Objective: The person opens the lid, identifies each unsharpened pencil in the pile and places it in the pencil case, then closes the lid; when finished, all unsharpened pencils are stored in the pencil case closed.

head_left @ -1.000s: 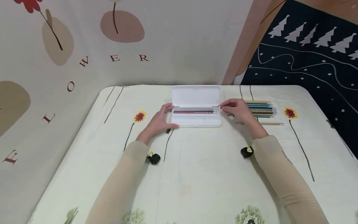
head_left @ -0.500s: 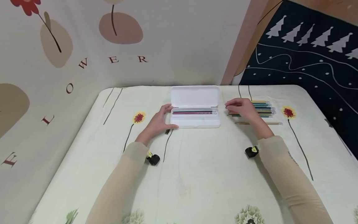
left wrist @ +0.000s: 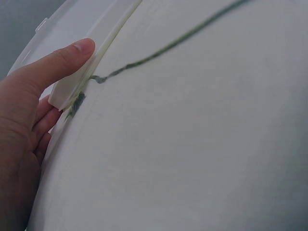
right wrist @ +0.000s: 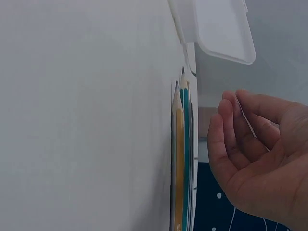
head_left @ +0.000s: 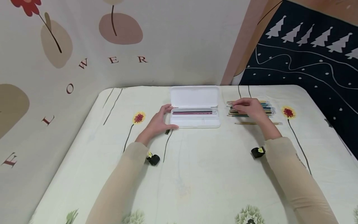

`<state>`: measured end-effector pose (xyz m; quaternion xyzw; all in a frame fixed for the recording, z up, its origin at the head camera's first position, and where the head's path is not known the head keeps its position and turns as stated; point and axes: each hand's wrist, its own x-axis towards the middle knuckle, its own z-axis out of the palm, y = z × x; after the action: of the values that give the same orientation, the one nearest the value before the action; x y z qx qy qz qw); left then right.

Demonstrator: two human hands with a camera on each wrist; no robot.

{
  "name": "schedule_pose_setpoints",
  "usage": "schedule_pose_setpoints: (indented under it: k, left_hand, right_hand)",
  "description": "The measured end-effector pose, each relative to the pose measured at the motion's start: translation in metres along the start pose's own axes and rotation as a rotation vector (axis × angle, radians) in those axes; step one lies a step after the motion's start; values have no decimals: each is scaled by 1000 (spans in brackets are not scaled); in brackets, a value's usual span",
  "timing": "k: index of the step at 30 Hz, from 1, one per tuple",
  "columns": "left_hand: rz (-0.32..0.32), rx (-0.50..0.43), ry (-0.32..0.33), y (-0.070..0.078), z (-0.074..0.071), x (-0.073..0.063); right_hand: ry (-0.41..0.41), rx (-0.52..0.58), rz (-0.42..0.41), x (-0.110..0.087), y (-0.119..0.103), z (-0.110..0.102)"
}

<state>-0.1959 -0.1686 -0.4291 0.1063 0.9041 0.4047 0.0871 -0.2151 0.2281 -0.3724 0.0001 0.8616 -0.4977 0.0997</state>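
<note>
A white plastic pencil case (head_left: 195, 123) lies with its lid (head_left: 195, 96) raised at the back of the table. Inside it, a few dark and reddish pencils (head_left: 193, 112) lie along the rear compartment. My left hand (head_left: 157, 122) grips the case's left end, its thumb (left wrist: 72, 60) on the front edge and its fingers around the side. My right hand (head_left: 250, 108) hovers over a row of pencils (head_left: 268, 109), fingers loosely bent, nothing between them. In the right wrist view, yellow (right wrist: 179, 163) and teal pencils lie beside that hand (right wrist: 264, 149), sharpened tips toward the case.
A single yellow pencil (head_left: 275, 123) lies apart in front of the row. The tablecloth (head_left: 201, 174) is pale with printed flowers. A light wall hanging (head_left: 179, 65) rises behind the table, and a dark cloth with white trees (head_left: 302, 65) hangs at right.
My right hand has moved right, from the case's right end to over the pencil row, uncovering the pencils' tips. My left hand has kept its hold on the case.
</note>
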Motion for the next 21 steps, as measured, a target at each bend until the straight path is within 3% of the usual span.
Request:
schedule_pose_setpoints:
  k: [10, 21]
  left_hand:
    - [4, -7, 1, 1, 0, 0]
    - [3, -8, -1, 1, 0, -1]
  right_hand:
    - [33, 35, 6, -7, 7, -15]
    - [84, -24, 35, -12, 18, -32]
